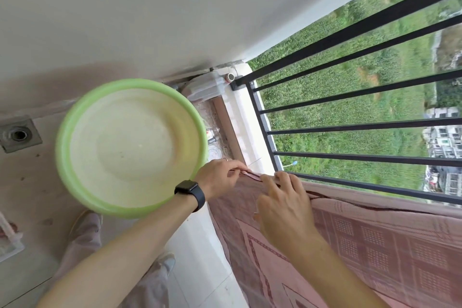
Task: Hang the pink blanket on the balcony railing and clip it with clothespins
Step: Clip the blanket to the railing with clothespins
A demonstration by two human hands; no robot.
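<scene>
Where the pink blanket [362,245] drapes, left hand [220,179] and right hand [285,207], fingers curled

Both bare forearms reach forward from the lower edge of the view. The left hand [221,177], a dark watch [191,192] on its wrist, pinches with thumb and fingertips drawn together. The right hand [282,204] lies just beside it, back upward, fingers curled down and gripping.
</scene>
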